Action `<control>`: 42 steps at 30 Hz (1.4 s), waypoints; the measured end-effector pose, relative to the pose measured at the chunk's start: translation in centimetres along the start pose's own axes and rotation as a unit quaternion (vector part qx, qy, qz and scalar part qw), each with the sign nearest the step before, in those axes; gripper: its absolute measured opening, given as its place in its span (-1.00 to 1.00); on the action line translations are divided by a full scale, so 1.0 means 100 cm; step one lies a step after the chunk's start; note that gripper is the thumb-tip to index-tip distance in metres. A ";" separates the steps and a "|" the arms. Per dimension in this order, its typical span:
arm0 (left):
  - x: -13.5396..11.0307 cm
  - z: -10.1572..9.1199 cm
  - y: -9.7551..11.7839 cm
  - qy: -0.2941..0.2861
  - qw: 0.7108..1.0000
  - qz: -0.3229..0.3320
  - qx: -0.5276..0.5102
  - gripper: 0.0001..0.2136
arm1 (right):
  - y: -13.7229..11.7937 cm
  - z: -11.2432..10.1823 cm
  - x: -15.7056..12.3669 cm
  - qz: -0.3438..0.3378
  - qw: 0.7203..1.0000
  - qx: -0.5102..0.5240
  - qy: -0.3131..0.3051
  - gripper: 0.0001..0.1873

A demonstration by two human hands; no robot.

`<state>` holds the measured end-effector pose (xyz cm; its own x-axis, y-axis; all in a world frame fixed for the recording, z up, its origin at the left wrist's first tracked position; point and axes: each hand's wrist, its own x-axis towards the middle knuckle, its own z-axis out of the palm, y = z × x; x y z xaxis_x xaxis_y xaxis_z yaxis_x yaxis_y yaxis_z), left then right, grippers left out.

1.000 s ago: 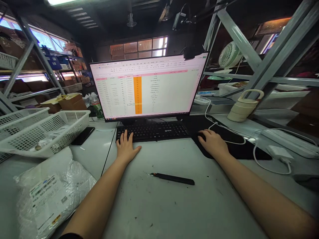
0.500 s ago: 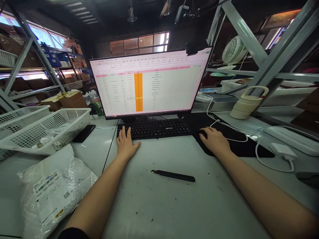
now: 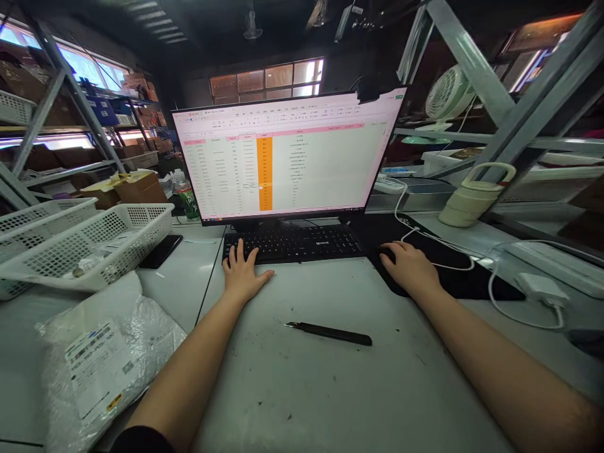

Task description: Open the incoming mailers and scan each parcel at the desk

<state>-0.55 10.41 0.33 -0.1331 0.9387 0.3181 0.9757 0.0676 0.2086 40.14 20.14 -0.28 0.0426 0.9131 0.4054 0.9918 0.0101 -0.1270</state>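
Observation:
My left hand (image 3: 243, 274) lies with fingers spread over the left end of a black keyboard (image 3: 302, 245), its thumb out to the right over the tabletop. On the right, my right hand (image 3: 409, 267) is wrapped over a black computer mouse (image 3: 387, 253), mostly hidden beneath the palm. The mouse rests on a black mouse pad (image 3: 453, 286). Behind the keyboard stands a monitor (image 3: 321, 170) showing a spreadsheet with an orange column and a pink header row. A black utility knife (image 3: 330, 333) lies on the table between my forearms, its blade tip pointing left.
At left are a white perforated basket (image 3: 127, 236), a black phone (image 3: 161, 251) and a labelled plastic-wrapped parcel (image 3: 104, 365). To the right, a cream lidded cup (image 3: 465, 204), white cables and a power adapter (image 3: 542, 289) sit near metal shelving (image 3: 476, 75).
The fingers of my left hand have shifted slightly right over the keyboard and spread differently. My right hand stays on the mouse. The whole view has moved a little.

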 end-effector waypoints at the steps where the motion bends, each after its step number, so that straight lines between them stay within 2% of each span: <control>1: 0.000 0.000 0.000 0.012 1.000 0.005 0.000 -0.27 | 0.000 0.000 0.000 -0.001 1.000 0.001 0.000 -0.53; 4: -0.001 0.001 0.000 0.032 0.999 0.016 0.001 -0.25 | 0.001 0.002 0.000 -0.003 1.000 0.004 0.004 -0.54; 14: -0.001 0.003 -0.001 0.018 1.000 0.019 0.007 -0.30 | 0.000 -0.001 -0.001 -0.004 1.000 0.000 0.008 -0.56; 42: -0.001 0.006 -0.003 0.018 0.999 0.022 0.015 -0.27 | -0.002 -0.004 -0.001 0.007 1.000 -0.005 -0.004 -0.54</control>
<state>-0.76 10.54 -0.29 -0.0955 0.9282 0.3596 0.9855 0.0372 0.1658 40.00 19.88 0.02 0.0560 0.9161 0.3971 0.9922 -0.0068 -0.1242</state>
